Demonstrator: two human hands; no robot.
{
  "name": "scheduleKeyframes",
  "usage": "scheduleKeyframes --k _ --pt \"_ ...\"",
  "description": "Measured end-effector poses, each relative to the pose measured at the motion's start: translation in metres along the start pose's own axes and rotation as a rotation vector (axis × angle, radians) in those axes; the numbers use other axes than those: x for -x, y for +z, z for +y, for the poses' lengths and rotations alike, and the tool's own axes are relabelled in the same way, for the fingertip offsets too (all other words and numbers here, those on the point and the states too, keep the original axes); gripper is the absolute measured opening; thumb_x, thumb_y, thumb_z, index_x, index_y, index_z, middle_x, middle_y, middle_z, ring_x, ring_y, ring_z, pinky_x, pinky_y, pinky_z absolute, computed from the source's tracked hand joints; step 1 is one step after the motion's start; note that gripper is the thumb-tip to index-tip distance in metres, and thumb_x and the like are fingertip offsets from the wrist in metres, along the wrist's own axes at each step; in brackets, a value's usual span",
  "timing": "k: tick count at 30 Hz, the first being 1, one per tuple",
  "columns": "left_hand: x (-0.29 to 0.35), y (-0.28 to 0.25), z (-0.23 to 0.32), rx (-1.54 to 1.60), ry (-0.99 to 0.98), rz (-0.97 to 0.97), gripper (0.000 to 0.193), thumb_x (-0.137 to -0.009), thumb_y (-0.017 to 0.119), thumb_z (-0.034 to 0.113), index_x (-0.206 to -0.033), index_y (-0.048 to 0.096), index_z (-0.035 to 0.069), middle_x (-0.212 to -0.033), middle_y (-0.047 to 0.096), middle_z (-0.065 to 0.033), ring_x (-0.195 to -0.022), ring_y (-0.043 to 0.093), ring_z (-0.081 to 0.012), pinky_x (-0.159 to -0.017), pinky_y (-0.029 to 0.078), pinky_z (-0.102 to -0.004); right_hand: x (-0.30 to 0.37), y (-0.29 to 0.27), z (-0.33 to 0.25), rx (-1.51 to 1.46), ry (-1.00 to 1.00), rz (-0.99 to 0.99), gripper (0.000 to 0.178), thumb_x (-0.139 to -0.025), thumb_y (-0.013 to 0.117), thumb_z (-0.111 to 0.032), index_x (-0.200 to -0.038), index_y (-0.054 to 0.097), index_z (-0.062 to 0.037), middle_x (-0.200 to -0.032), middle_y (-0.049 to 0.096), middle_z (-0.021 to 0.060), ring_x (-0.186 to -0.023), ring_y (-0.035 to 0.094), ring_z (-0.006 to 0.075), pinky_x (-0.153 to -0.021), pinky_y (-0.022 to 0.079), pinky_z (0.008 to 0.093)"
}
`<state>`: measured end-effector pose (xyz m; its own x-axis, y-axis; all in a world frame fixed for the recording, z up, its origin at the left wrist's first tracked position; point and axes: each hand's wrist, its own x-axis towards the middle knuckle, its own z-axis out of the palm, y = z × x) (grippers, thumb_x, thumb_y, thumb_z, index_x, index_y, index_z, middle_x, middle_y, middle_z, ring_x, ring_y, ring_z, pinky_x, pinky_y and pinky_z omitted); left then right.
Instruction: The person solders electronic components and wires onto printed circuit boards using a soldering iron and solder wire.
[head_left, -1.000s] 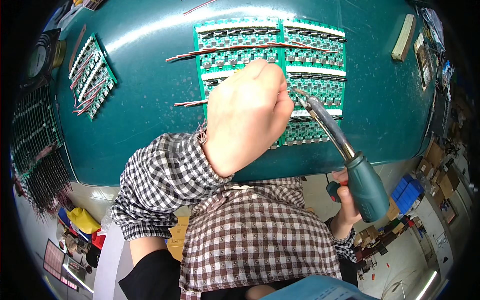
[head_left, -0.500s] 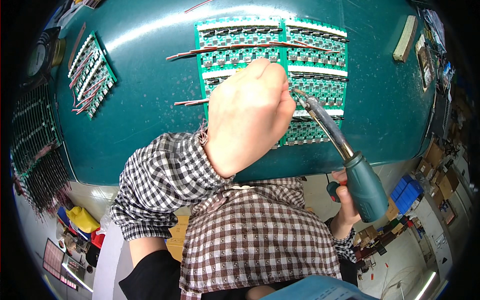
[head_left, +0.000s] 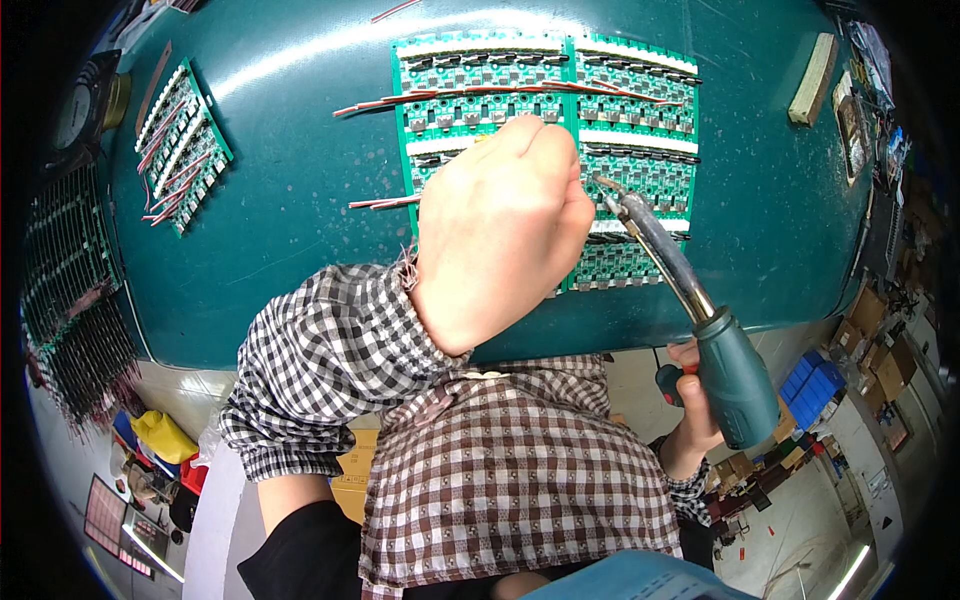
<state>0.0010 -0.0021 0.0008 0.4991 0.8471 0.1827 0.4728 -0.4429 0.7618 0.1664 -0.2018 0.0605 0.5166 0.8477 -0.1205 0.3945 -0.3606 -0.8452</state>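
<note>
Green circuit boards [head_left: 640, 120] with rows of white and black parts lie in two joined panels on the table in front of me. My left hand [head_left: 505, 220] is closed over their lower middle, and its fingertips and whatever they pinch are hidden beneath it. With my right hand [head_left: 698, 410] I grip the green handle of a soldering iron [head_left: 742, 385]. Its bent metal tip is close to the right panel, just right of my left hand; whether it touches cannot be told. Red, black and white wires [head_left: 470, 94] lie across the upper rows, and more wires [head_left: 383, 204] stick out left of my hand.
A smaller stack of boards with wires [head_left: 183, 150] lies on the left of the green table [head_left: 300, 180]. A pale bar [head_left: 812, 80] lies at the right. Many wired boards [head_left: 75, 260] hang beyond the left edge; a round device [head_left: 75, 115] stands above them.
The soldering iron has shifted slightly to the right, its tip moving a little away from my left hand. My left hand and the boards have edged slightly right.
</note>
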Motion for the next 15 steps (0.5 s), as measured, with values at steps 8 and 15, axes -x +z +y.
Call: scheduleKeyframes --k 8,15 --pt "-0.0001 -0.0012 -0.0017 -0.038 0.011 0.005 0.014 -0.070 0.067 -0.002 -0.076 0.057 0.004 -0.068 0.055 -0.0060 -0.059 0.057 -0.0210 -0.053 0.048 -0.0314 -0.0005 0.0007 -0.0049 -0.004 0.019 0.030 0.057 -0.069 0.089 -0.035 -0.102 0.065 0.0054 -0.086 0.067 0.0086 -0.078 0.067 0.0176 -0.071 0.051 0.0267" --pt "0.0008 0.0000 -0.0016 -0.033 0.002 0.000 0.014 -0.069 0.067 -0.003 -0.076 0.058 0.005 -0.069 0.056 -0.0049 -0.060 0.058 -0.0195 -0.054 0.048 -0.0306 0.0029 -0.0021 0.0032 -0.010 -0.005 0.015 0.061 -0.069 0.089 -0.035 -0.104 0.063 0.0069 -0.087 0.068 0.0092 -0.080 0.068 0.0182 -0.072 0.052 0.0269"
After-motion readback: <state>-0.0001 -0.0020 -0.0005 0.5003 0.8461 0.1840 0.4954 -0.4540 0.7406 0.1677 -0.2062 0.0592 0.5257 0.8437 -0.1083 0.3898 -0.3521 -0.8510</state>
